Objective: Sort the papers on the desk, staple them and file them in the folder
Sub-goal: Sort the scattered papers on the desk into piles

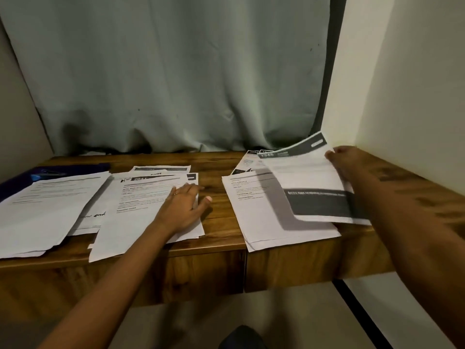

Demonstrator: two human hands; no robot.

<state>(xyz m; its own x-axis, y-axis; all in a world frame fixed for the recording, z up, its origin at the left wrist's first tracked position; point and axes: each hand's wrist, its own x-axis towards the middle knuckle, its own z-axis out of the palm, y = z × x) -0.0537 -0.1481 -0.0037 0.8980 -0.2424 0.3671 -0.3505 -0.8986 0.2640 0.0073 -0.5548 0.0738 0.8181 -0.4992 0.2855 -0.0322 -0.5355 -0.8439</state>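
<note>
Printed white papers lie in piles on the wooden desk [216,222]. My left hand [185,204] rests flat with straight fingers on the middle pile [141,212]. A left pile [47,205] overlaps a dark blue folder [73,168] at the back left. My right hand [346,161] grips the far edge of a sheet with dark bands [309,182], lifted above the right pile [259,215]. More sheets [251,159] lie behind that pile.
A grey curtain [176,71] hangs behind the desk. A pale wall [402,84] closes the right side. The desk's front edge shows drawer fronts [201,273]. A dark shape [241,338] sits on the floor below.
</note>
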